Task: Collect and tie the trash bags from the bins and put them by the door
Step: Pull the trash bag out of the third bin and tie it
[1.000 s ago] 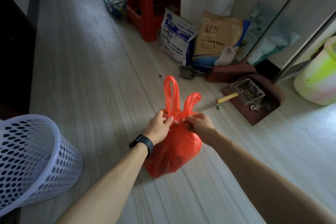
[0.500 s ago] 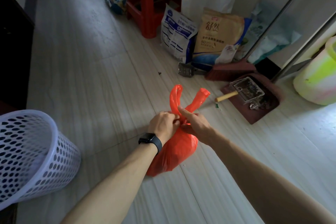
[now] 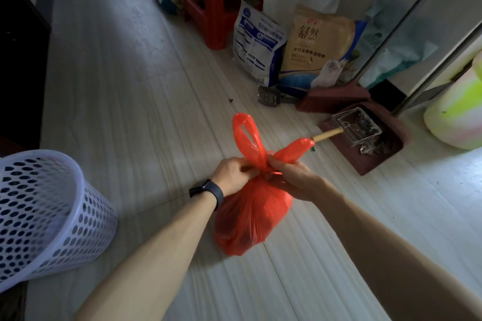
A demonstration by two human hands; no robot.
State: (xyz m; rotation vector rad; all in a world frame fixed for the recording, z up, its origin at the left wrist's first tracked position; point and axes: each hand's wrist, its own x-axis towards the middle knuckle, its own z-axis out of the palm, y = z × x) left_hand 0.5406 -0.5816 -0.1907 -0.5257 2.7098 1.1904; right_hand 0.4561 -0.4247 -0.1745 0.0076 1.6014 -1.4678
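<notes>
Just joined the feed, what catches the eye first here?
The red trash bag at centre frame stands out, with the left hand and right hand gripping its handles at the neck. A pale perforated bin sits at lower left, and a red stool is at the top.
</notes>
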